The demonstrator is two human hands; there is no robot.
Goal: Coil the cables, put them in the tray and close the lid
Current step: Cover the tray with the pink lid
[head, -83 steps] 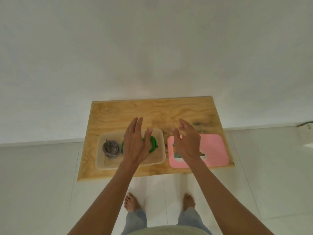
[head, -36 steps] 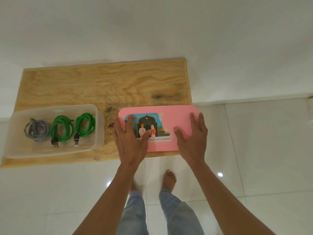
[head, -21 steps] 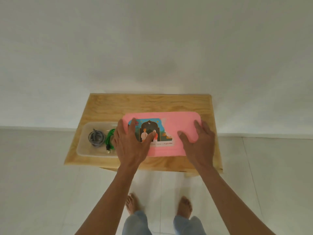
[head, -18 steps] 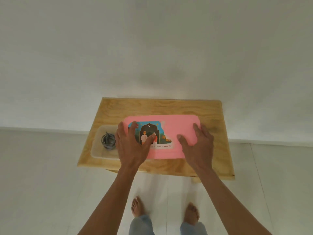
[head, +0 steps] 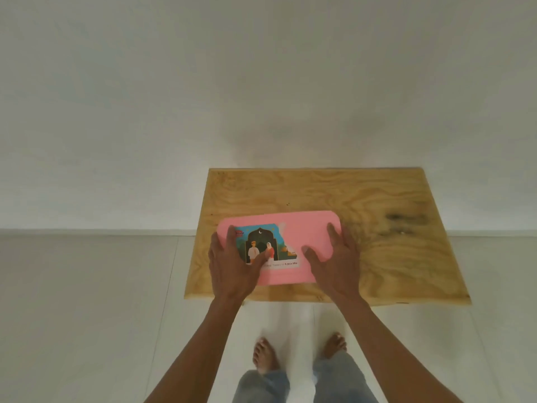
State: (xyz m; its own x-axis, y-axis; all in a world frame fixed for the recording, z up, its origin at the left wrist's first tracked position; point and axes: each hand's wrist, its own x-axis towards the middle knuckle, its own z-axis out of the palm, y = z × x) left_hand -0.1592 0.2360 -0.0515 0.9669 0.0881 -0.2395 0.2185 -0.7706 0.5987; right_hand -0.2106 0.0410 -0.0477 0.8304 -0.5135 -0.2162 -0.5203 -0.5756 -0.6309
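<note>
The pink lid (head: 295, 231), with a colourful sticker on its left half, lies flat on the left part of the wooden table (head: 389, 257). It hides the tray and the coiled cables from view. My left hand (head: 229, 267) rests on the lid's left end with fingers straight and the thumb on the sticker. My right hand (head: 337, 263) presses on the lid's right end, fingers spread flat and reaching over its right edge.
The table stands against a white wall (head: 261, 97). Its right half shows bare wood with a dark stain (head: 404, 223). My bare feet (head: 266, 357) stand on the white tiled floor just in front of the table.
Both hands carried the pink lid from the right of the table leftward over the tray. The tray and cables, visible before, are now covered.
</note>
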